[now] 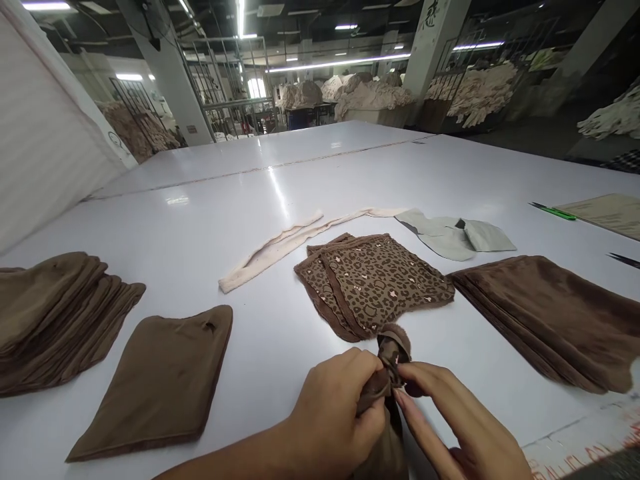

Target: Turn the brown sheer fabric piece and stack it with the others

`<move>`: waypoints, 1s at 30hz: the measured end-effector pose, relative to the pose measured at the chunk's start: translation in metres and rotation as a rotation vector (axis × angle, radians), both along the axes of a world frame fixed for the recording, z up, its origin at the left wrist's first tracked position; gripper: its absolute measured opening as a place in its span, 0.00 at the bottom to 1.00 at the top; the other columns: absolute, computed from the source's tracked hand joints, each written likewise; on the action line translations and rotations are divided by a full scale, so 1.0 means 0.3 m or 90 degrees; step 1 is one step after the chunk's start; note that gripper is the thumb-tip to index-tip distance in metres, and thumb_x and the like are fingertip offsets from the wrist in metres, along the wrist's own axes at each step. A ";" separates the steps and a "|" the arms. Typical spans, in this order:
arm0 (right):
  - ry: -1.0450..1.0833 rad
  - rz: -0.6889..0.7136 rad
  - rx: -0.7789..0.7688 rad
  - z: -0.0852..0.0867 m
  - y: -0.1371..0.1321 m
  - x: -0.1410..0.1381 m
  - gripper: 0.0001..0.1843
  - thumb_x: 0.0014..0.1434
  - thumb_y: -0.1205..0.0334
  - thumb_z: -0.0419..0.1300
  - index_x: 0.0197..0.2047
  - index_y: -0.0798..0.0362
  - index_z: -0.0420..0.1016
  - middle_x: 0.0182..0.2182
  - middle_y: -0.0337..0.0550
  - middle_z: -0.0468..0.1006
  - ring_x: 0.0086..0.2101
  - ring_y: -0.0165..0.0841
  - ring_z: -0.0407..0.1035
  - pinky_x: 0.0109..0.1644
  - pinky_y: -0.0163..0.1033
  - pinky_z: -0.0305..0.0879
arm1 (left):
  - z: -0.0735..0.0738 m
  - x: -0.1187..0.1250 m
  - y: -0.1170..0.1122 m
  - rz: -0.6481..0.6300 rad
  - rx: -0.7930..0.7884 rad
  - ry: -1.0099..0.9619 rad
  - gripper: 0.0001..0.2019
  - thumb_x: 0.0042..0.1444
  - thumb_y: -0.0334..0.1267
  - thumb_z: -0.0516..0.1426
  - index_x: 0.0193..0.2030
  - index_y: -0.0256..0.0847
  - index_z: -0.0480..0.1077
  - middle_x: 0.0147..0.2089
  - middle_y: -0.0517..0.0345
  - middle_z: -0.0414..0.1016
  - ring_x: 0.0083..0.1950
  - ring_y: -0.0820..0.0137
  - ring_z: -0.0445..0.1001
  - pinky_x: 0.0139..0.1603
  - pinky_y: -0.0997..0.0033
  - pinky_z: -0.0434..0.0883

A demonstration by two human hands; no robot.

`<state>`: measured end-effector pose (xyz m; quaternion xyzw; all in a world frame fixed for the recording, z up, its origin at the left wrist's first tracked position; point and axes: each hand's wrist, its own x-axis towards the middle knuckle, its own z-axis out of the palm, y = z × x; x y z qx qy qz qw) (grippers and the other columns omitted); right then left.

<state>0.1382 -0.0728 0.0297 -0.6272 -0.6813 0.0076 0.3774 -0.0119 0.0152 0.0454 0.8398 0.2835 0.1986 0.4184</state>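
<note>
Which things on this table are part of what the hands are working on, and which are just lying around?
In hand:
left hand and right hand gripping a bunched leopard-print piece
leopard-print stack just beyond

Lying about:
cream strip
grey pieces
brown stacks
single brown piece
green tool

On table (pixel 210 200): 2 fabric stacks (pixel 55 313) and (pixel 555 313) at far left and right, printed stack (pixel 375 280) between, fabric strip (pixel 280 247) behind, scissors (pixel 553 211) far right.
</note>
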 end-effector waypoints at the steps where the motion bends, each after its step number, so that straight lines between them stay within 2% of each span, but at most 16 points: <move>1: 0.011 0.013 -0.002 0.001 0.005 -0.004 0.12 0.62 0.62 0.53 0.50 0.50 0.63 0.39 0.43 0.72 0.40 0.29 0.71 0.43 0.25 0.67 | -0.001 -0.001 -0.002 -0.006 0.018 -0.008 0.06 0.47 0.27 0.51 0.32 0.39 0.61 0.30 0.61 0.63 0.30 0.73 0.60 0.29 0.73 0.56; 7: 0.080 0.066 -0.074 0.010 0.004 0.006 0.08 0.62 0.66 0.50 0.45 0.47 0.64 0.32 0.38 0.72 0.33 0.26 0.71 0.36 0.24 0.68 | -0.014 -0.011 0.003 -0.064 0.064 -0.023 0.07 0.46 0.26 0.50 0.31 0.40 0.58 0.29 0.61 0.60 0.30 0.73 0.60 0.29 0.74 0.56; 9: 0.125 0.021 -0.099 -0.001 0.001 0.017 0.05 0.62 0.64 0.51 0.41 0.47 0.65 0.28 0.35 0.70 0.28 0.25 0.69 0.31 0.25 0.67 | -0.019 -0.017 0.006 -0.091 0.072 -0.028 0.08 0.45 0.25 0.50 0.32 0.40 0.60 0.30 0.59 0.62 0.31 0.73 0.62 0.30 0.75 0.58; 11: 0.180 -0.066 -0.114 -0.019 0.002 0.026 0.03 0.60 0.61 0.53 0.37 0.47 0.67 0.26 0.35 0.70 0.25 0.27 0.68 0.28 0.25 0.65 | -0.020 -0.023 0.009 -0.126 0.092 -0.060 0.09 0.45 0.26 0.51 0.33 0.40 0.62 0.33 0.57 0.63 0.33 0.72 0.62 0.31 0.75 0.60; 13: 0.288 -0.108 -0.145 -0.033 0.006 0.026 0.06 0.58 0.58 0.55 0.35 0.48 0.70 0.27 0.36 0.73 0.27 0.29 0.69 0.29 0.26 0.66 | -0.011 -0.026 0.013 -0.195 0.053 -0.111 0.05 0.48 0.29 0.53 0.33 0.40 0.63 0.35 0.56 0.64 0.34 0.72 0.63 0.33 0.76 0.61; 15: 0.469 -0.116 -0.170 -0.036 0.012 0.014 0.09 0.56 0.54 0.56 0.33 0.48 0.72 0.27 0.37 0.75 0.28 0.30 0.70 0.31 0.27 0.66 | 0.003 -0.026 0.021 -0.257 -0.076 -0.143 0.05 0.52 0.36 0.56 0.31 0.39 0.64 0.36 0.55 0.65 0.35 0.73 0.64 0.35 0.77 0.63; 16: 0.576 -0.119 -0.179 -0.032 0.015 0.004 0.10 0.55 0.52 0.57 0.32 0.48 0.73 0.27 0.36 0.75 0.28 0.30 0.69 0.32 0.27 0.66 | 0.010 -0.024 0.025 -0.248 -0.150 -0.145 0.06 0.53 0.38 0.56 0.31 0.38 0.64 0.35 0.56 0.66 0.35 0.73 0.65 0.36 0.77 0.64; 18: 0.781 -0.112 -0.206 -0.017 0.019 -0.022 0.12 0.52 0.49 0.61 0.32 0.49 0.73 0.26 0.36 0.73 0.27 0.29 0.66 0.31 0.28 0.65 | 0.016 -0.015 0.032 -0.155 -0.247 -0.131 0.07 0.54 0.40 0.56 0.33 0.38 0.66 0.33 0.58 0.65 0.33 0.74 0.64 0.35 0.76 0.64; 20: 0.926 -0.078 -0.246 -0.002 0.019 -0.046 0.12 0.50 0.50 0.64 0.32 0.49 0.73 0.25 0.36 0.72 0.25 0.28 0.64 0.28 0.29 0.63 | 0.010 -0.004 0.032 -0.053 -0.254 -0.119 0.07 0.53 0.37 0.57 0.36 0.38 0.66 0.32 0.59 0.65 0.31 0.75 0.63 0.33 0.76 0.63; 22: 0.999 -0.051 -0.270 0.007 0.018 -0.059 0.12 0.49 0.51 0.65 0.32 0.50 0.73 0.24 0.36 0.71 0.23 0.27 0.62 0.26 0.29 0.60 | -0.004 0.006 0.026 -0.023 -0.198 -0.119 0.08 0.50 0.34 0.58 0.38 0.37 0.67 0.33 0.59 0.65 0.32 0.74 0.63 0.33 0.76 0.63; 26: 1.000 -0.033 -0.274 -0.006 0.018 -0.051 0.12 0.50 0.51 0.64 0.32 0.50 0.73 0.22 0.35 0.69 0.23 0.26 0.61 0.25 0.28 0.59 | -0.034 0.018 0.009 0.002 -0.092 -0.111 0.08 0.49 0.30 0.56 0.37 0.38 0.69 0.33 0.59 0.64 0.32 0.75 0.62 0.31 0.76 0.61; 30: 0.855 -0.010 -0.275 -0.031 0.019 -0.038 0.13 0.52 0.50 0.61 0.29 0.52 0.70 0.23 0.35 0.68 0.25 0.27 0.62 0.28 0.29 0.60 | -0.046 0.029 0.002 0.038 -0.049 -0.097 0.05 0.49 0.29 0.53 0.33 0.37 0.70 0.31 0.59 0.64 0.29 0.76 0.61 0.29 0.76 0.60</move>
